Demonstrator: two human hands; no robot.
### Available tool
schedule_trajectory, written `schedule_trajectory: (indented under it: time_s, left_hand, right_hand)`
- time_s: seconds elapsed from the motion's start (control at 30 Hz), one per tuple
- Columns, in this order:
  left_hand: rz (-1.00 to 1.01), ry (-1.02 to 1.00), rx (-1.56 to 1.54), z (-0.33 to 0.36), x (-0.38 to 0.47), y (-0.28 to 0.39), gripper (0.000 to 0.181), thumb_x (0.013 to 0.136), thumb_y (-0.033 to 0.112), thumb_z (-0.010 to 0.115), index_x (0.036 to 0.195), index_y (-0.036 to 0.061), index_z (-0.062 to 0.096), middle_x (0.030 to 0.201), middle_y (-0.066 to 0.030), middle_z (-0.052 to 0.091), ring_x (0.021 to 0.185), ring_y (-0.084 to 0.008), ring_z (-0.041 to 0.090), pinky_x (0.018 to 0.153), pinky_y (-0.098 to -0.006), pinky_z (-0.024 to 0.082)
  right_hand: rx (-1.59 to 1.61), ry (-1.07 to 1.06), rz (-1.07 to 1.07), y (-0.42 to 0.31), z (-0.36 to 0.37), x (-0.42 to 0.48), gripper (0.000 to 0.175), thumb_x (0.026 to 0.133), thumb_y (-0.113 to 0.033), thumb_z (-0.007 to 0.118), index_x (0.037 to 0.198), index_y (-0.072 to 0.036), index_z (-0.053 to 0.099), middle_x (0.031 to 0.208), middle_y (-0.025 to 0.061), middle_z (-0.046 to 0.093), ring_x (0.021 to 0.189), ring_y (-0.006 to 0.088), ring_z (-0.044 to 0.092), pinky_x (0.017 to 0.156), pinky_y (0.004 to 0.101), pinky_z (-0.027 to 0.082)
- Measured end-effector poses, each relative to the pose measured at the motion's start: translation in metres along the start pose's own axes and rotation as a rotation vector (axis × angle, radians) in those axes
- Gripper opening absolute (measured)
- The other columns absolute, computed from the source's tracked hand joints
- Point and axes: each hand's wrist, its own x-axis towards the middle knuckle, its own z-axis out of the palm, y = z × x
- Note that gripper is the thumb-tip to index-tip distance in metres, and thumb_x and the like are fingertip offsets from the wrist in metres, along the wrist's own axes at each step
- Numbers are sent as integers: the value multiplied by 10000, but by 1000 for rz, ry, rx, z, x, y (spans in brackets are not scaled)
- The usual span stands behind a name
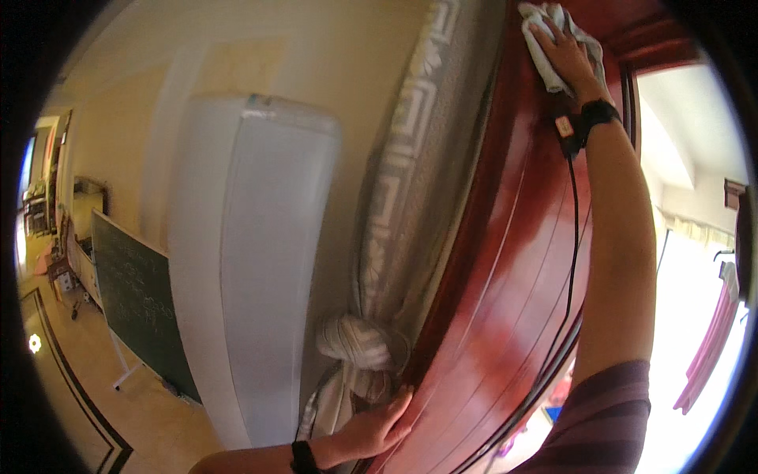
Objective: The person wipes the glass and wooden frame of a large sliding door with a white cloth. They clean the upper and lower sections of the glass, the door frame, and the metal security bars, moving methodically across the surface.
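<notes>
At the top right, my right hand (565,59) lies spread on a pale cloth (548,65), pressing it against the upper part of a glossy red-brown wooden door frame panel (503,255). A black band with a small device (569,133) sits at that wrist, and a black cable runs down from it. Low in the view, my left hand (376,429) rests against the edge of the same panel, beside a knotted grey patterned curtain (355,343). It wears a black wristband (303,456). Its fingertips touch the wood.
A tall white cabinet-like unit (266,266) stands left of the curtain. Beyond it is a green chalkboard (139,302) on a wheeled stand, with chalk marks. Right of the panel, an opening shows a bright room with a pink cloth (707,349) hanging.
</notes>
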Motion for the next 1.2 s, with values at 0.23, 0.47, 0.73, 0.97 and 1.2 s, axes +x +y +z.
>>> schedule_trajectory:
  time_s: [0.23,0.47,0.73,0.97,1.2]
  left_hand:
    - [90,-78,-5,-8,3,-11,744,988,270,553,1532,-11,131,1514,-301,307,1323,-419,445,1035,-418,456]
    - [52,34,-343,-11,-13,-33,735,1033,312,463,1550,12,36,1550,-284,250,1417,-399,333,1106,-448,365]
    - [-42,41,-242,16,-29,-47,691,1032,343,470,1517,-46,167,1550,-258,265,1426,-368,314,1139,-433,310]
    - [-310,-126,-176,48,-55,-62,830,1010,483,453,1492,-113,137,1502,-345,295,1404,-433,324,1149,-413,297]
    - [-249,-138,-227,60,-46,-67,845,1015,498,435,1517,-72,63,1515,-309,303,1316,-379,471,1019,-387,454]
  right_hand:
    - [287,-131,-147,-70,-56,-194,599,962,-451,525,1471,-146,437,1541,262,301,1429,434,261,1169,501,224]
    - [239,-449,-222,-133,-84,-497,928,739,-593,697,1536,-348,289,1496,214,405,1288,493,414,1090,622,286]
    - [407,-1228,-531,-99,-119,-769,534,889,-473,616,1343,-223,488,1131,168,656,913,309,690,853,422,532]
    - [212,-364,71,-47,-74,-540,885,737,-353,719,1513,-151,346,1404,208,506,1361,492,342,1170,600,164]
    - [-89,-79,319,57,-43,-331,658,966,-560,469,1531,-264,310,1533,187,352,1427,482,219,1097,620,287]
